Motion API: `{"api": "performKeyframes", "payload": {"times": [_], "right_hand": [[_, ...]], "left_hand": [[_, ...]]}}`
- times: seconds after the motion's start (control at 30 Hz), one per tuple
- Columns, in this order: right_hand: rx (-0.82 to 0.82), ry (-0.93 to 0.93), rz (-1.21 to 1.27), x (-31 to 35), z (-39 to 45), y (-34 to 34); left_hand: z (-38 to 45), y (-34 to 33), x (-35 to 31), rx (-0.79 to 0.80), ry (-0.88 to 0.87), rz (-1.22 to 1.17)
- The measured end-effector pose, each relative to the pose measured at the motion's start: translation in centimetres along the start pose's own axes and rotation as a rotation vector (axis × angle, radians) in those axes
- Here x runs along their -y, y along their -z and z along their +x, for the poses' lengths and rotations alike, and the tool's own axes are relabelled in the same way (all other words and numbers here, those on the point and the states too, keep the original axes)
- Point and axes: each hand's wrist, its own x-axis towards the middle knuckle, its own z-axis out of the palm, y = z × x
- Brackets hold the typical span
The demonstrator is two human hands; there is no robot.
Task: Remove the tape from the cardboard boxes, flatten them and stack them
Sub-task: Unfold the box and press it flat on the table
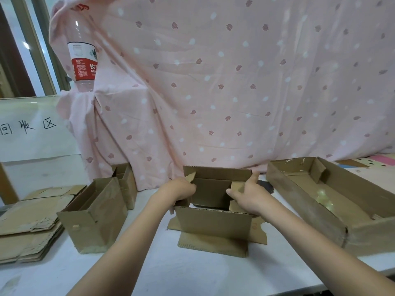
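The box I work on stands in the lower middle of the frame, straight in front of me on the tabletop, between my two hands. Its long side runs from left to right across the picture, so its two short ends point to my hands. The top is open, and the bottom flaps are spread flat under it toward me.

My left hand is at the left short end. The fingers curl over the top edge there and close on the wall near the small flap; it is a grip, not a flat touch. My right hand is at the right short end. It is half open, the thumb points into the box and the fingers lie on the outer side of the end flap, so it pinches this flap loosely. Both hands are about equally near; each one has its own end.

I think the next move is to push the two ends so that the box folds flat along its long side. I cannot tell if any tape is left on it.

The stack of flat boxes lies at the lower left of the frame, well apart. Another open box stands between it and my box, and a long shallow box lies at the right.
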Motion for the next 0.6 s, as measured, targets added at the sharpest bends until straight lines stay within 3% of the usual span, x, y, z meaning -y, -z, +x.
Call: {"api": "performKeyframes", "payload": {"times": [0.2,0.33,0.43,0.5,0.6], "right_hand": [[0.064,-0.050,-0.009,0.1,1.3,0.3],[0.161,-0.020,0.257,-0.1,1.0,1.1],[0.125,-0.010,0.428,-0.7,1.5,1.0],[0.086,-0.016,0.485,-0.9,1.7,1.2],[0.164,-0.006,0.766,-0.7,1.7,2.0]], "left_hand": [[0.5,0.1,2.1,0.094,-0.026,-0.302],[-0.1,0.9,3.6,0.071,-0.057,-0.540],[-0.5,1.9,4.6,0.064,-0.070,-0.736],[-0.5,2.2,4.9,0.067,-0.080,-0.702],[-0.5,1.5,5.1,0.010,-0.088,-0.579]]}}
